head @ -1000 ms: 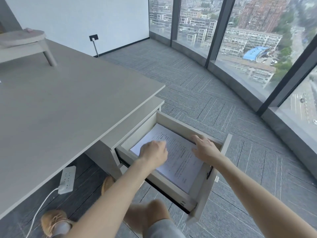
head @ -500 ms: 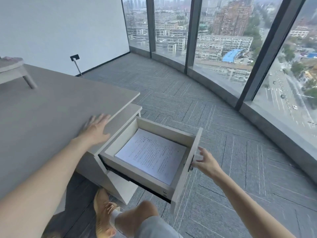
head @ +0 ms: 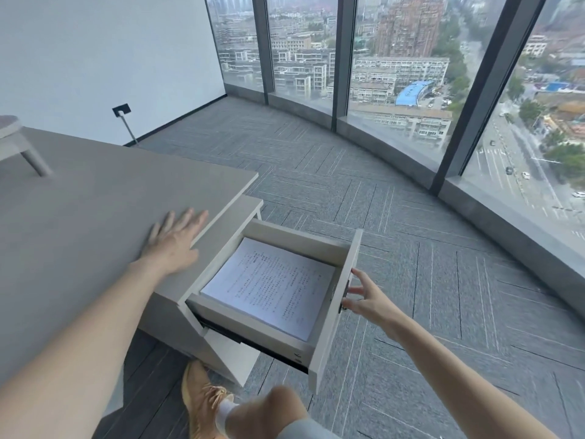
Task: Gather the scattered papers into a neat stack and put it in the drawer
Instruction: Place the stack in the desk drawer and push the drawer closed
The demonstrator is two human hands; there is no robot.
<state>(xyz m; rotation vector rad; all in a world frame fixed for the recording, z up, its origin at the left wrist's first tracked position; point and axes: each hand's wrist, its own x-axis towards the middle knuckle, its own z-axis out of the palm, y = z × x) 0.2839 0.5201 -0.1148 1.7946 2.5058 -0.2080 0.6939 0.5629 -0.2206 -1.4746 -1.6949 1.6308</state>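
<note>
From the head camera, the drawer (head: 335, 315) stood pulled well out from under the grey tabletop (head: 95, 217), its pale front panel turned toward the carpeted floor (head: 411, 280). Inside it lay the stack of papers (head: 269, 283), flat on the bottom with printed lines facing up, its edges squared and running roughly parallel to the drawer walls. The stack filled most of the compartment, sitting close to the near side wall and the front panel.

The left hand (head: 175, 240) lay palm down on the tabletop near its corner, fingers spread and stretched out flat, holding nothing. The fingertips were blurred, and reached close to the tabletop's edge just above the drawer unit.

The right hand (head: 364, 297) was at the outside of the drawer's front panel, fingers loosely curled and partly open, with the fingertips at the dark handle (head: 345, 296) on that panel. Whether the fingers actually gripped the handle or only touched it could not be told.

Below the drawer, a foot in a tan shoe (head: 202, 403) with a white sock rested on the dark floor, and a bare knee (head: 272, 410) showed at the bottom edge. At the far left of the tabletop stood a small grey stand (head: 19, 144) on a slanted leg. Tall windows (head: 395, 74) curved round the room, looking onto city buildings and a road
</note>
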